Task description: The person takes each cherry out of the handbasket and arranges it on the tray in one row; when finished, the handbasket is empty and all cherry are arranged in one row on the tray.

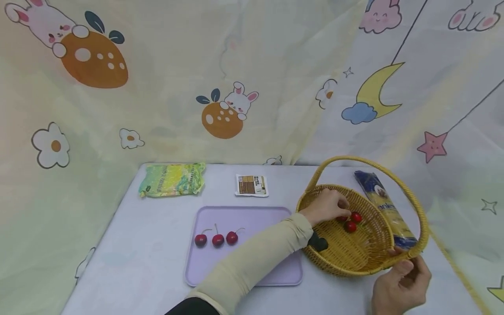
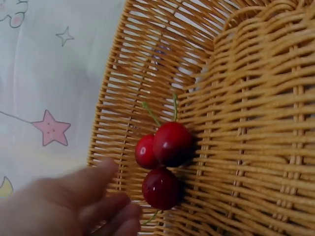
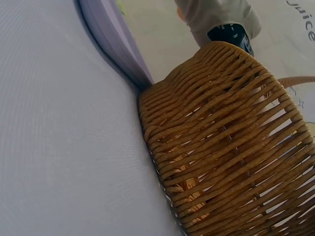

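A yellow-brown wicker basket (image 1: 354,258) with a tall handle stands on the right of the table. Three red cherries (image 2: 172,144) lie in it, touching one another, with green stems showing. Over them reaches my left hand (image 1: 327,205), its fingers loosely extended beside the lowest cherry (image 2: 161,188) and nothing seen between them; they are blurred in the left wrist view. My right hand (image 1: 402,282) grips the basket's rim near the handle's base, thumb on the near side. In the right wrist view only the basket's outer wall (image 3: 226,142) shows, not the hand.
Left of the basket, a lilac tray (image 1: 244,212) bears three cherries (image 1: 218,240) in a row. Behind stand a green-yellow packet (image 1: 172,180) and a small white-brown packet (image 1: 252,185). A blue-and-yellow pasta bag (image 1: 386,210) lies beyond the basket. Patterned cloth (image 1: 165,96) hangs behind.
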`<state>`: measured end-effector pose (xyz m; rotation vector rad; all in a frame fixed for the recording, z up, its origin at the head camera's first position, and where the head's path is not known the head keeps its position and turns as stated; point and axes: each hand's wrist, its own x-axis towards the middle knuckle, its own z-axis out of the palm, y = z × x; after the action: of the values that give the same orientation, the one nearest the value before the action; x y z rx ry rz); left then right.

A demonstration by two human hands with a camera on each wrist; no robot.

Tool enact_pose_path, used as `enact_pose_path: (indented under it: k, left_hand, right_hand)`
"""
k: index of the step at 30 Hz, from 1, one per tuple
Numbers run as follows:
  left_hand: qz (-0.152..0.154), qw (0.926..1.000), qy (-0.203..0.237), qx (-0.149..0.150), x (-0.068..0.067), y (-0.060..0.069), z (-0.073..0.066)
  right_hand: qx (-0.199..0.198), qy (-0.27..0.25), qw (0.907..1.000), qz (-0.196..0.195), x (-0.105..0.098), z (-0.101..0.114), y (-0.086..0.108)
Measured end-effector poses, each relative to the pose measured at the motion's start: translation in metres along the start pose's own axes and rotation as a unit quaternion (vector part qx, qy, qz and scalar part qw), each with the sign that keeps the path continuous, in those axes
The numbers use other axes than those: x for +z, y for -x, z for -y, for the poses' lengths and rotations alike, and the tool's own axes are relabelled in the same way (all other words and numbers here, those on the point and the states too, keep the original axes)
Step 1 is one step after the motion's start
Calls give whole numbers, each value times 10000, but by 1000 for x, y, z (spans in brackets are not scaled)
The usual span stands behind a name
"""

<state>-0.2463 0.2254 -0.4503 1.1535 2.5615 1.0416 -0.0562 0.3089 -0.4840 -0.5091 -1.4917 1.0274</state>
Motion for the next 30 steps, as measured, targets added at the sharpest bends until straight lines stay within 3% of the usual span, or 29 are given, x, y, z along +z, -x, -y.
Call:
enact_pose_path:
  k: [9,17,22,30]
  left_hand:
    - [-73,9990,-429,-137,4,-3,9]
    - [529,9966,-570,-264,9,0,9]
    - [830,9940,-700,-128,11,-1,9]
    - [780,9942,-713,201,9,0,10]
  right_hand:
    - [-136,90,9997,174,0,4,1]
    - [-144,213,9994,232,-2,0,3]
    - [-144,216,9995,175,-2,4,3]
    - [-214,-146,9995,157,-1,8,2]
